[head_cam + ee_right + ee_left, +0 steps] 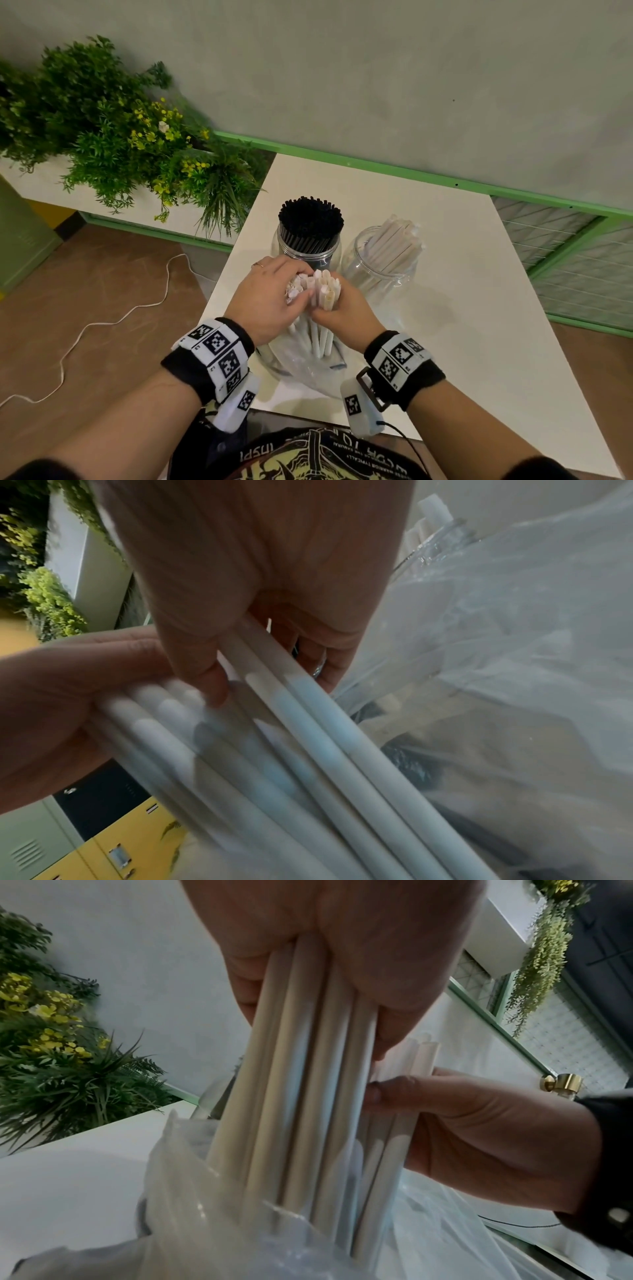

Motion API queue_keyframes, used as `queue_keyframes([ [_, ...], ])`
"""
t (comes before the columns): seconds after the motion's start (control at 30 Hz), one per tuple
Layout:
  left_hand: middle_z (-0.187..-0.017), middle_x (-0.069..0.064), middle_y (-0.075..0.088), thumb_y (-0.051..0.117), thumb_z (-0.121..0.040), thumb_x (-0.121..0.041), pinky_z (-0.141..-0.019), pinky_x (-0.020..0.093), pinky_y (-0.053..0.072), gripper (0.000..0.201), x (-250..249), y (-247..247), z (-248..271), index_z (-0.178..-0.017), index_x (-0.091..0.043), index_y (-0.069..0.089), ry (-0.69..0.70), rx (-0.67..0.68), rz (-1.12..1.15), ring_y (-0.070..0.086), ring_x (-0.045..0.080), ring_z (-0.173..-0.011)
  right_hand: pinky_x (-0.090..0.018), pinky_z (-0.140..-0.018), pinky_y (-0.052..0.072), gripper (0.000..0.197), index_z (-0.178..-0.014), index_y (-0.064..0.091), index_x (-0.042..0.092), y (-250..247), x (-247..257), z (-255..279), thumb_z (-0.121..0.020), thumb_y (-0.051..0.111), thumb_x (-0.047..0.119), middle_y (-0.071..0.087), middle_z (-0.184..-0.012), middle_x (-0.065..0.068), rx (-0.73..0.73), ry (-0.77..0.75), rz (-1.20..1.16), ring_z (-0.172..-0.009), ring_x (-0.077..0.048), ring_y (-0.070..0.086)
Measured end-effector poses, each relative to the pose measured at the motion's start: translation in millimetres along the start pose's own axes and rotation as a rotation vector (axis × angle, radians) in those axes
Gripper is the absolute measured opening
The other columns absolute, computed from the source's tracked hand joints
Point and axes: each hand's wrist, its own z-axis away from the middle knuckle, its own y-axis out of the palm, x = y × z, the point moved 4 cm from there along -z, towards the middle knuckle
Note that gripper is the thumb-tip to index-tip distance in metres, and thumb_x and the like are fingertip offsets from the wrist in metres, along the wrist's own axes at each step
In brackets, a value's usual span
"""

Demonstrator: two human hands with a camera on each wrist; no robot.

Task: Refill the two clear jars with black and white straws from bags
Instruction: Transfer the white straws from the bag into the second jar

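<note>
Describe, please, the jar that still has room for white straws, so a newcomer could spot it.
On the white table, two clear jars stand side by side beyond the hands. It is the right-hand jar, holding a loose lean of white straws, whereas its neighbour is packed with black ones.

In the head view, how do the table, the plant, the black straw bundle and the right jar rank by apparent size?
1. table
2. plant, though it sits farther away, so true size is unsure
3. right jar
4. black straw bundle, which looks close to the jar
</note>
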Motion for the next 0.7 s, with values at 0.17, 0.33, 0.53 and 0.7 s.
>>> queue_keyframes([
  [0.17,-0.098,-0.011,0.059,0.045,-0.084,-0.045,-0.079,0.020,0.028,0.028,-3,1,-1,-0.098,-0.025,0.058,-0.012,-0.051,-0.022,0.048,0.011,-0.087,-0.018,-0.063,0.044,0.025,-0.093,0.055,0.022,-6,3,6,-0.081,0.069,0.005,0.060,-0.076,0.010,-0.173,-0.049,0.009,-0.068,-0.003,0.055],
  [0.33,-0.098,-0.011,0.057,0.043,-0.085,-0.043,-0.078,0.025,0.033,0.025,-5,3,-4,-0.098,-0.027,0.057,-0.018,-0.041,-0.060,0.045,0.012,-0.084,-0.018,-0.079,0.048,0.055,-0.126,0.042,0.028,-14,15,11,-0.084,0.063,-0.001,0.059,-0.102,0.011,-0.256,-0.130,0.083,-0.089,0.000,0.059],
  [0.53,-0.100,-0.009,0.058,0.038,-0.085,-0.047,-0.078,0.023,0.029,0.031,-7,4,-8,-0.097,-0.027,0.058,-0.015,-0.016,-0.088,0.049,0.017,-0.088,-0.050,-0.095,0.048,0.043,-0.114,0.055,0.034,-33,25,8,-0.088,0.057,-0.001,0.064,-0.109,0.004,-0.308,-0.145,0.041,-0.104,-0.024,0.066],
  [0.7,-0.099,-0.010,0.058,0.037,-0.085,-0.047,-0.077,0.024,0.030,0.030,-6,5,-10,-0.095,-0.027,0.057,-0.017,-0.028,-0.080,0.041,0.011,-0.084,-0.046,-0.091,0.051,0.041,-0.105,0.053,0.023,-59,53,5,-0.088,0.048,-0.015,0.058,-0.109,-0.008,-0.362,-0.181,-0.104,-0.097,-0.025,0.069],
])
